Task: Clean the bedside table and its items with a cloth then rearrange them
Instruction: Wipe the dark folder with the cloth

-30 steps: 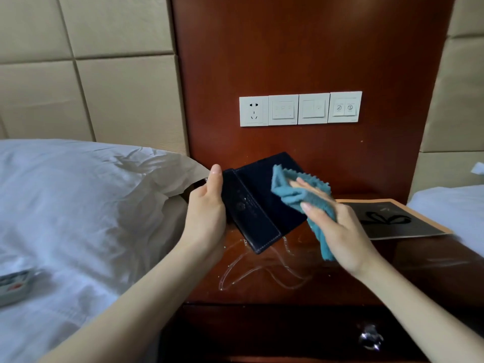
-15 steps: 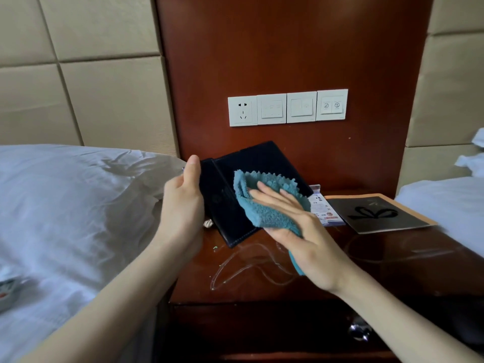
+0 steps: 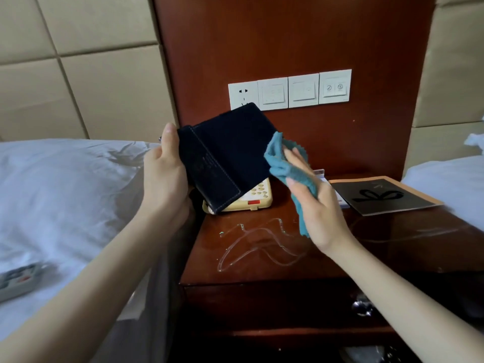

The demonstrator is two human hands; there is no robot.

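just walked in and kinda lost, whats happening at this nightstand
A person is cleaning bedside items. The left hand holds a dark folder up above the bedside table, while the right hand presses a teal cloth against the folder's right edge. On the table lie a cream phone, partly hidden behind the folder, and a black booklet to the right.
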